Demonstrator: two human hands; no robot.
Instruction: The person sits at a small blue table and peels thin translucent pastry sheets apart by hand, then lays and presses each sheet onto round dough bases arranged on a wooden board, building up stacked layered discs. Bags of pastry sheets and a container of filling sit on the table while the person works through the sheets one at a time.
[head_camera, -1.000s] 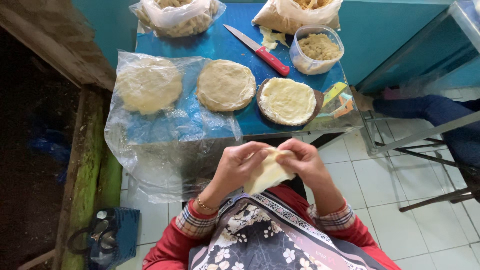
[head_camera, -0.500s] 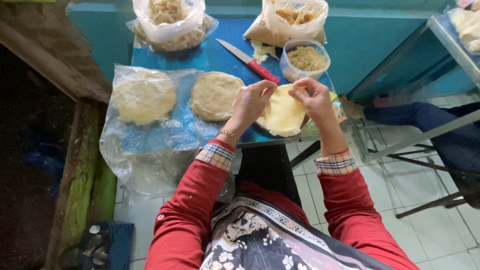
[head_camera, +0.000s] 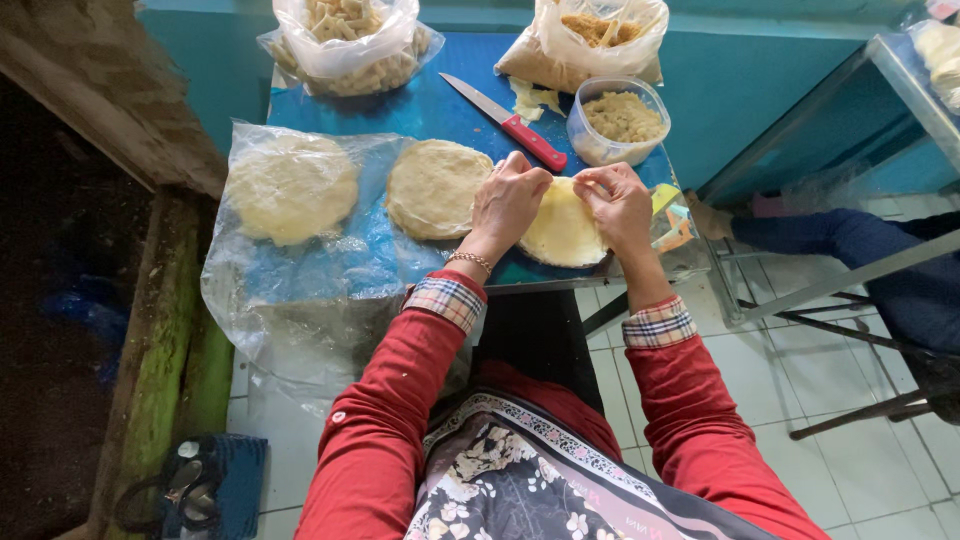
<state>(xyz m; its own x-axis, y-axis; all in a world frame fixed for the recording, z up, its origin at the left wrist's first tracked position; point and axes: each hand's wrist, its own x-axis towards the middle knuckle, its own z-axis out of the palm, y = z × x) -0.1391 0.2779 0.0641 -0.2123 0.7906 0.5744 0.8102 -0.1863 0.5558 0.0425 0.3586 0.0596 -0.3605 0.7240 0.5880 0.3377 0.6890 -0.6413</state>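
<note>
Both hands, left hand (head_camera: 508, 203) and right hand (head_camera: 618, 205), pinch my dough (head_camera: 562, 228) disc's far edge. It lies flat on the bench (head_camera: 420, 105), nearly round, no clear long axis.

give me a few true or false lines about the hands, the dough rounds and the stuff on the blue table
1. Both hands, left hand and right hand, touch the same dough round. True.
2. The red-handled knife is in the right hand. False: it lies on the blue table, untouched.
3. The clear tub holds crumbly filling. True.
4. Only one dough round is on the table. False: two more lie to the left, the middle round and the far round on a plastic sheet.
</note>
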